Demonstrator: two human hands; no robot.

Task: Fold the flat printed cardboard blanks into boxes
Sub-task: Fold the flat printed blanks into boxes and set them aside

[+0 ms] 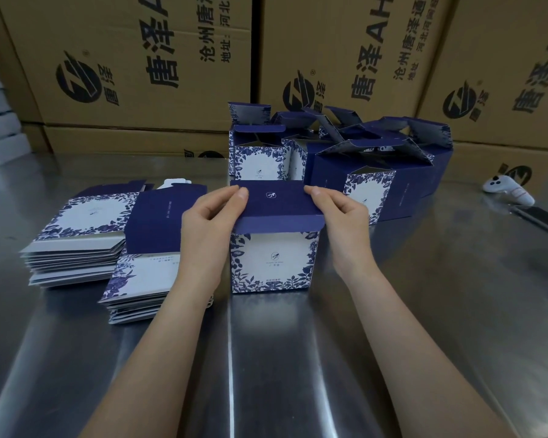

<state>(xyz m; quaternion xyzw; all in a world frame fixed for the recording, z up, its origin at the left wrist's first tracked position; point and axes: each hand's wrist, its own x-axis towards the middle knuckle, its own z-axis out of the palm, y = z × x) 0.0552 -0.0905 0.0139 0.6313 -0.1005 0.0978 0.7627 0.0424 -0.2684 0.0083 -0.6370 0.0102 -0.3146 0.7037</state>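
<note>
A blue-and-white floral box (pixel 274 262) stands upright on the steel table at the centre. Its dark blue lid flap (pixel 277 203) is folded over the top, the tuck edge hanging over the front. My left hand (pixel 208 221) grips the lid's left edge, thumb on top. My right hand (pixel 342 213) pinches the lid's right edge the same way. Two stacks of flat printed blanks lie to the left, a far stack (pixel 79 235) and a nearer stack (pixel 140 273).
Several folded boxes with open flaps (pixel 345 159) crowd the table behind the centre box. Large brown shipping cartons (pixel 140 64) wall off the back. A white handheld controller (pixel 508 189) and a dark flat object (pixel 541 219) lie at the right.
</note>
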